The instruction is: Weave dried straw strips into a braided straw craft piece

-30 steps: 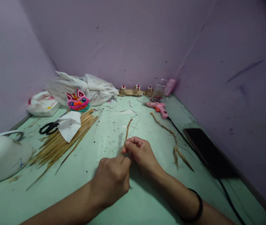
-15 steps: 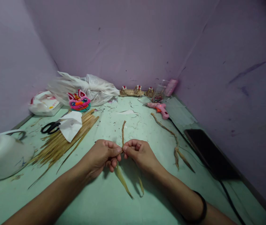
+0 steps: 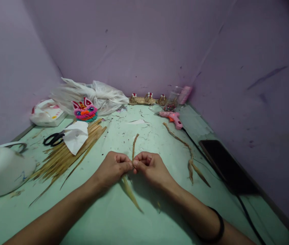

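Fingers of the left hand (image 3: 114, 169) and right hand (image 3: 152, 167) met at one spot, both pinched closed on a twisted straw cord (image 3: 133, 147), likely so the twist could not slip. The finished cord pointed away over the green table (image 3: 108, 217); loose strands (image 3: 130, 192) trailed back beneath the wrists. A second cord (image 3: 185, 149) lay apart to the right, near a pink glue gun (image 3: 173, 117) and a dark phone (image 3: 226, 166). To the left lay a straw bundle (image 3: 65, 156), scissors (image 3: 53, 139), paper (image 3: 76, 135) and a white bowl (image 3: 1, 170).
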Demonstrator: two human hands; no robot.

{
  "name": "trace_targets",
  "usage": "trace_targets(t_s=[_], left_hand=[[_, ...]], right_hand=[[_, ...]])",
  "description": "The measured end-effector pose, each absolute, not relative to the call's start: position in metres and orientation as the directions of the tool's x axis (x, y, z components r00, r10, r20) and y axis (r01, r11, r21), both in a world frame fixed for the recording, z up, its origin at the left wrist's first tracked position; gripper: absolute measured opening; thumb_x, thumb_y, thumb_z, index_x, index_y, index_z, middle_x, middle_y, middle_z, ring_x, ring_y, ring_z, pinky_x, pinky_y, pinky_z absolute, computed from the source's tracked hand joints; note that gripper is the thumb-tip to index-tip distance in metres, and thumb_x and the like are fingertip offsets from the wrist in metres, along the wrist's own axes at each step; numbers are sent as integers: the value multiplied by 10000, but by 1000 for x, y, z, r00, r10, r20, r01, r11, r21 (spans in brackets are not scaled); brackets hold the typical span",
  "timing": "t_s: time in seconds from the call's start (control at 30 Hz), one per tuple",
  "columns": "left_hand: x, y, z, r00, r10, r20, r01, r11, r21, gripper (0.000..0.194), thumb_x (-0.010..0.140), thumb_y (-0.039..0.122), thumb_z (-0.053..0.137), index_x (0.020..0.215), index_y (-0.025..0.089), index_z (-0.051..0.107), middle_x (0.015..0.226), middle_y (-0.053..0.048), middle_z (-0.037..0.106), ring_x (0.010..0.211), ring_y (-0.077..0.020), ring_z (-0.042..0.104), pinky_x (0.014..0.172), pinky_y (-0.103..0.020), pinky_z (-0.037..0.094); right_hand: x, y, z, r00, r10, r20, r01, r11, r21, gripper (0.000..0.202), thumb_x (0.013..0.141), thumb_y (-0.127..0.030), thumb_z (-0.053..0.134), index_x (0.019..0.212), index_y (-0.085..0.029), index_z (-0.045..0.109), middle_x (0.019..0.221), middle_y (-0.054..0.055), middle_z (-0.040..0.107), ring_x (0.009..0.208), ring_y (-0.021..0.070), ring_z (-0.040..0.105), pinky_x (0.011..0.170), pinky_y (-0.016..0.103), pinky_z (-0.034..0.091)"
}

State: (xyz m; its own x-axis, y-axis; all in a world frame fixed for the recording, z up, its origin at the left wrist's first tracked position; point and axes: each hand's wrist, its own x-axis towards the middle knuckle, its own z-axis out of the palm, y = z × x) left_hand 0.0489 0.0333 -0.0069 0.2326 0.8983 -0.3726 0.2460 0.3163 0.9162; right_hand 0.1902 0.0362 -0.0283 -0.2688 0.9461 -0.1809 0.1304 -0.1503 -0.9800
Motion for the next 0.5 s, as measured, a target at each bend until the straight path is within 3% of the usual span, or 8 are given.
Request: trace_targets(t_s=[0.1,0.17,0.3,0.4,0.5], left_hand=[[52,32,-17,134,943,-305,219,272,937,168,592,251,554,492,120,517,403,69,356,398,-35,259,385,-182,168],[54,32,-23,83,952,-295,222,271,937,162,599,246,551,499,124,515,401,66,363,402,-40,263,393,-184,177],[58,30,-29,-7,958,-287,211,282,936,174,610,241,546,484,124,527,404,39,430,408,-53,315,411,-191,222],[62,28,-27,-72,949,-306,93,312,946,137,586,225,556,489,129,538,412,42,437,404,-54,331,412,-191,237],[64,27,-21,-81,912,-402,-5,403,915,131,569,216,549,461,155,507,336,78,328,326,-40,226,357,-197,149]], right_hand=[[196,37,-25,-215,975,-47,381,40,-924,134,704,-252,542,629,-153,594,576,9,574,533,106,468,524,233,339],[200,37,-22,-202,978,-55,491,52,-870,173,709,-287,551,614,-152,604,555,7,566,508,102,445,491,231,316],[199,32,-20,-219,968,-122,463,-7,-886,169,710,-268,542,611,-145,602,539,13,572,466,92,431,448,224,302],[195,23,-21,-285,956,70,490,208,-846,173,739,-215,500,609,-161,601,552,21,574,494,107,455,476,234,317],[193,16,-24,-407,877,256,553,459,-695,197,755,-146,448,605,-165,573,556,26,542,500,111,441,490,241,307]])
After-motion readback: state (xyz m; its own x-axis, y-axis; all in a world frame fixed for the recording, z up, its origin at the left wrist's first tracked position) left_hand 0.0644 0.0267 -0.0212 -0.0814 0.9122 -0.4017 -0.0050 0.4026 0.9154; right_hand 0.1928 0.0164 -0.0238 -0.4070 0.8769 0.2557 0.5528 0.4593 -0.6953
